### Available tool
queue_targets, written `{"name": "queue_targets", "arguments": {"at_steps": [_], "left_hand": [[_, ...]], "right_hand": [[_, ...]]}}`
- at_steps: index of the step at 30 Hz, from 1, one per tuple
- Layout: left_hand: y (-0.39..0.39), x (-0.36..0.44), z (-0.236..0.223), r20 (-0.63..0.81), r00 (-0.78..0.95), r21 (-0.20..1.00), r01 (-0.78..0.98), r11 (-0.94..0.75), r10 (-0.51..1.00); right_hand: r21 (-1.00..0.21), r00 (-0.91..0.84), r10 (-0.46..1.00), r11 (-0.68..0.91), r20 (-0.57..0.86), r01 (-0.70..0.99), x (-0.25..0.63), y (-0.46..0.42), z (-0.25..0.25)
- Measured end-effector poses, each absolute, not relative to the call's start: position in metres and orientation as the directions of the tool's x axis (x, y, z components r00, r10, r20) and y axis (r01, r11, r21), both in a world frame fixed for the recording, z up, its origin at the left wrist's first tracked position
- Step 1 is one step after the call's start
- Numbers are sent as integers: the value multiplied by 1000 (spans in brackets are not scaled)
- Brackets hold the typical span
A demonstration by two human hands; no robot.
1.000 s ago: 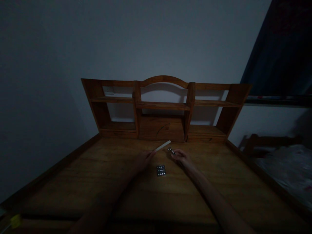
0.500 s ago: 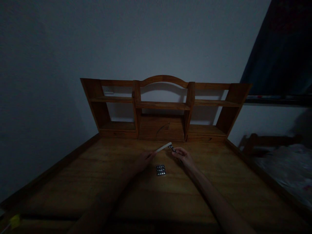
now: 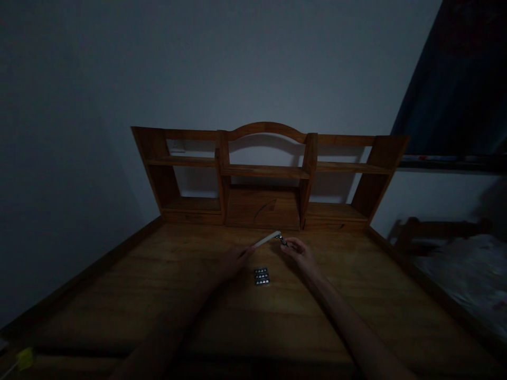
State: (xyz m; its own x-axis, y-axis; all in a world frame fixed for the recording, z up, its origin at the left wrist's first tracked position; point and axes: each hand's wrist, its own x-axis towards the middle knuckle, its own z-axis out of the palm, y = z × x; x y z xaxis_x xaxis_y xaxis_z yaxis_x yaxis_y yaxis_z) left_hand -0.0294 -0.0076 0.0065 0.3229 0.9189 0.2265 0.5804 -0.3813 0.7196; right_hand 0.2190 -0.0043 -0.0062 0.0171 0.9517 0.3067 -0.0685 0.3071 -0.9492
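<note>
Yellow thing, far left: a small yellow piece (image 3: 25,358) sits low at the near edge of my view, well apart from my hands; too dim to name.
Left hand: my left hand (image 3: 233,260) reaches in over the wooden surface (image 3: 261,327), its grip pinching the near end of a pale strip between thumb and fingers.
Dark pack: the small dark pack (image 3: 261,276) with rows of shiny bits lies flat on the surface, between my forearms, and neither grip is on it.
Pale strip: the pale strip (image 3: 266,239) slants up and away from my left fingers to the right.
Metal-ended tool: its bright head (image 3: 279,237) is at the strip's far end; touching or only just beside, I cannot tell.
Right hand: my right hand (image 3: 301,256) has the tool's dark handle pinched in its fingertips.
Progress on strip and tool: both are in hand, their ends together or nearly so, which I judge to be work underway; I see no finished result, and how much is left I cannot tell.
</note>
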Motion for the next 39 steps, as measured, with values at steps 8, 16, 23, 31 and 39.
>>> {"name": "queue_targets", "arguments": {"at_steps": [8,16,23,31,39], "left_hand": [[-7,-28,6,216,316,739,566,-367,924],[-7,-27,7,264,339,704,572,-421,903],[6,-28,-3,311,244,662,637,-394,919],[8,-58,7,195,91,459,871,-173,977],[-25,-70,4,108,144,257,952,-168,984]], "right_hand": [[-951,6,952,307,307,-30,219,-6,-5],[-949,-10,950,313,313,-41,218,-7,-6],[-929,-1,929,370,371,-24,221,-6,-2],[-930,22,930,367,366,-34,224,-4,-1],[-924,38,925,380,379,-37,227,0,-4]]}}
